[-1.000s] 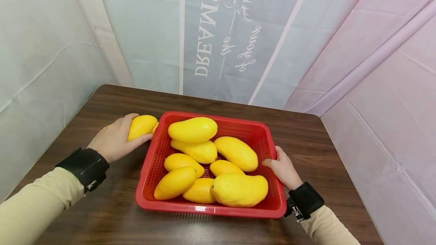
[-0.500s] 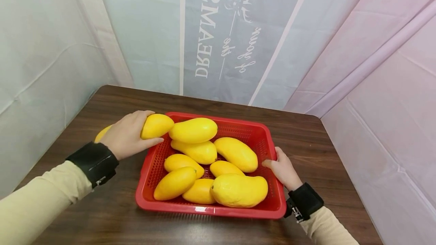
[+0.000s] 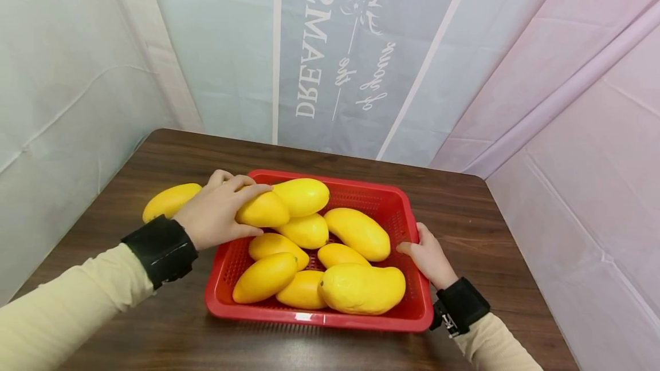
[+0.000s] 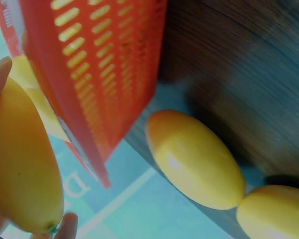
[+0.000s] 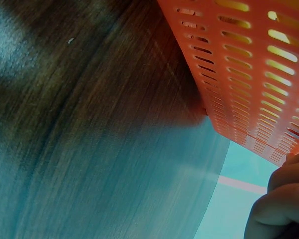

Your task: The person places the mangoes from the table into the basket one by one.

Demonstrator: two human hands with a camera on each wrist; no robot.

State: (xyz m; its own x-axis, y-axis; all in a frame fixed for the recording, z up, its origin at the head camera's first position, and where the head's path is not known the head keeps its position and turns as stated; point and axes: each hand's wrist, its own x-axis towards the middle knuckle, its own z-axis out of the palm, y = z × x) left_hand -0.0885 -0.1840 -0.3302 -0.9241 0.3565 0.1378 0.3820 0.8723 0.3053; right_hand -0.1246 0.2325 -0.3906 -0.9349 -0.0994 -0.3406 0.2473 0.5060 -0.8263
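Note:
My left hand point(image 3: 219, 210) holds a yellow mango point(image 3: 265, 209) over the left rim of a red plastic basket point(image 3: 361, 320). In the left wrist view, fingertips touch both ends of this mango point(image 4: 22, 159), which is outside the basket's perforated wall point(image 4: 104, 74) in that view. Several mangoes lie inside the basket, among them a large lumpy one point(image 3: 363, 288) at the front right. My right hand point(image 3: 430, 256) grips the basket's right rim, thumb over the inner side. Its curled fingers point(image 5: 284, 204) show against the outer wall in the right wrist view.
Left of the basket, a mango point(image 3: 170, 202) lies on the dark wooden table point(image 3: 170, 314). The left wrist view shows two mangoes there, one point(image 4: 194, 159) touching another point(image 4: 279, 214). A printed curtain point(image 3: 330, 62) hangs behind the table, with pale cloth at both sides.
My left hand has carried the mango rightward from beside the basket to over its left rim, uncovering a mango on the table behind it. The right hand and basket stay put.

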